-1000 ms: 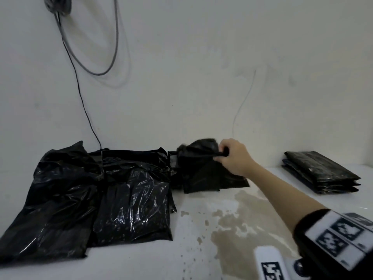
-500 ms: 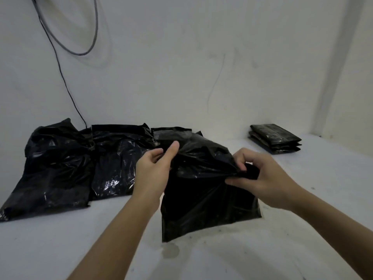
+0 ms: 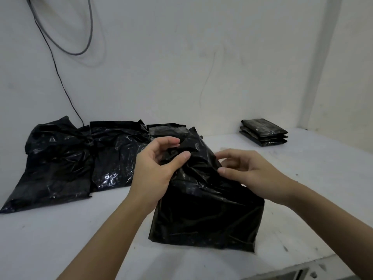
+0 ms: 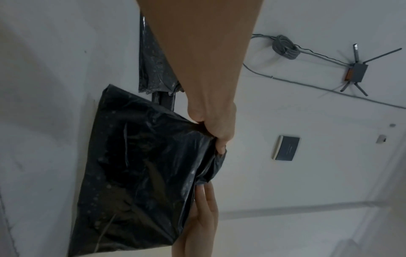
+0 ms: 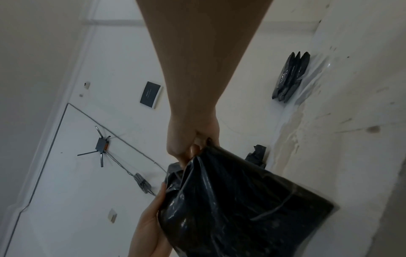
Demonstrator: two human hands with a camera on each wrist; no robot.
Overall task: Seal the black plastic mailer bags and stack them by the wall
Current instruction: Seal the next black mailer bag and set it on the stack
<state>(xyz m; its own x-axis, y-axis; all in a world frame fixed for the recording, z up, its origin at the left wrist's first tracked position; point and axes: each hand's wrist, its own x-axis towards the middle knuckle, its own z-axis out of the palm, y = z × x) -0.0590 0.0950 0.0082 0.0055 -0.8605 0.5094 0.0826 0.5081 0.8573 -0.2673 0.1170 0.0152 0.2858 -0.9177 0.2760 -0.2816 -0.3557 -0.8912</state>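
Note:
A black plastic mailer bag (image 3: pixel 205 211) stands on the white table (image 3: pixel 60 239) in front of me, its crumpled top raised. My left hand (image 3: pixel 177 150) pinches the top left of the bag between thumb and curled fingers. My right hand (image 3: pixel 224 163) pinches the bag's top right edge. The left wrist view shows the left hand (image 4: pixel 216 137) gripping the bag (image 4: pixel 140 165). In the right wrist view the right hand (image 5: pixel 191 147) holds the bag's rim (image 5: pixel 230 200). A stack of flat sealed bags (image 3: pixel 264 132) lies by the wall at the far right.
A pile of loose black bags (image 3: pixel 60 158) lies along the wall at the left, a further one (image 3: pixel 119 156) beside it. Grey cables (image 3: pixel 60 37) hang on the wall above them. The table's front edge (image 3: pixel 282 267) runs at the lower right.
The right hand pulled this bag from the pile by the wall towards me. The left hand joined it, and both hands now hold the bag's top, nearer to me.

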